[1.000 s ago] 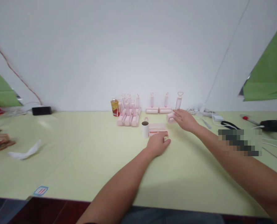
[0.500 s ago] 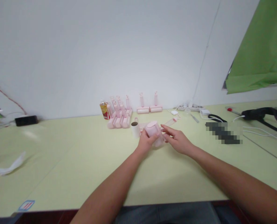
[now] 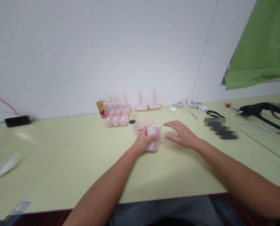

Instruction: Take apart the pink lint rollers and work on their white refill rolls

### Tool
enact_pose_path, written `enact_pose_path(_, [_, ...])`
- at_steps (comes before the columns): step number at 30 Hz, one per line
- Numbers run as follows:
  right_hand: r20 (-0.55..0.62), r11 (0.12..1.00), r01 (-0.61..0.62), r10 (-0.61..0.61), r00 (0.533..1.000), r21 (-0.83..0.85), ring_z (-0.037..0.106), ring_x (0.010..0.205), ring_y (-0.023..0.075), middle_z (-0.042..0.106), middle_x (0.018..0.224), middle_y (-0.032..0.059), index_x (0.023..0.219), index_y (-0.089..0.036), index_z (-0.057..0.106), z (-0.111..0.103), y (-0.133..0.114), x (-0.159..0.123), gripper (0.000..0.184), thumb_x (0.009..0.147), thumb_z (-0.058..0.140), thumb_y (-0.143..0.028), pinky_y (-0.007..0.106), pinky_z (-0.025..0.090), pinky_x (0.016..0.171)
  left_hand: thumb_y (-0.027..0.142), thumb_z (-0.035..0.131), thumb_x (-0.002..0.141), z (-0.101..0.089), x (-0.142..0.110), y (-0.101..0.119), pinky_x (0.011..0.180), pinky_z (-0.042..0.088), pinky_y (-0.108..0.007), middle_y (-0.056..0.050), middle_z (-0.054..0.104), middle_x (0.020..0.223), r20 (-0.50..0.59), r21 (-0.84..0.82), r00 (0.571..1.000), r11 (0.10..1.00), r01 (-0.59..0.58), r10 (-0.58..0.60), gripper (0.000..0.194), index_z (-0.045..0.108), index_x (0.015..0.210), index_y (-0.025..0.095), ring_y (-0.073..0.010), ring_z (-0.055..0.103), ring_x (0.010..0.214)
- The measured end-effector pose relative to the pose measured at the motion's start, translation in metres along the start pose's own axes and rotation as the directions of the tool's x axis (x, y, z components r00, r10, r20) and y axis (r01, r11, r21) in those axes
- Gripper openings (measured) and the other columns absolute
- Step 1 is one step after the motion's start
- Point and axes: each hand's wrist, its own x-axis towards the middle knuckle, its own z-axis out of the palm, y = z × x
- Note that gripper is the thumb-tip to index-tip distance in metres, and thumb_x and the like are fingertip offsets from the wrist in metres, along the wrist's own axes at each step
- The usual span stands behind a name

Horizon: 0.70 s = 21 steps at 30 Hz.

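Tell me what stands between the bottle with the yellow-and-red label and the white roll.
In the head view, a cluster of pink handled rollers stands between the bottle and the white roll.

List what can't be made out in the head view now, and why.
Head view: most fingertips of the left hand, hidden behind the pink piece it holds.
Head view: lettering on the bottle, too small, partly behind pink rollers.
Head view: the dark item at right, masked by pixel blocks.
Head view: the end of the white strip, cut off by the left edge.
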Motion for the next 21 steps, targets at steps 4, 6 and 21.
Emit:
enact_pose_path(4, [0.246,0.954,-0.160,0.096,0.964,0.254,0.066,0.088,0.0220,0.070,0.104,0.0085,0.143,-0.021,0.046,0.015,-0.011,-0.004,0.063,0.087,0.067,-0.042,0.034,0.052,0.078,0.038,0.077,0.070,0.009,-0.006,-0.001,0.074,0.047,-0.029,-0.006,0.066,0.097,0.177,0.021,0.982,0.997,-0.071,0.067,0.052,0.062,0.113,0.013,-0.0196,0.060,0.085])
enact_pose_path(6, [0.302,0.910,-0.243,0.141,0.943,0.335,0.064,0.074,0.0177,0.070,0.097,0.0056,0.147,-0.021,0.041,0.018,-0.011,-0.006,0.068,0.088,0.066,-0.043,0.029,0.050,0.066,0.039,0.077,0.071,0.011,-0.006,-0.002,0.071,0.046,-0.028,-0.006,0.065,0.096,0.196,0.020,0.979,0.998,-0.060,0.055,0.052,0.061,0.114,0.013,-0.0185,0.058,0.083])
enact_pose_path(21, [0.475,0.865,-0.388,0.209,0.855,0.318,0.056,0.066,0.0137,0.062,0.076,-0.0037,0.149,-0.018,0.037,0.018,0.013,-0.008,0.080,0.077,0.068,-0.026,0.023,0.040,0.060,0.039,0.082,0.064,0.000,-0.001,0.005,0.079,0.049,-0.030,-0.007,0.062,0.113,0.219,0.222,0.973,0.975,0.018,-0.068,0.074,0.048,0.127,0.018,-0.0207,0.059,0.097])
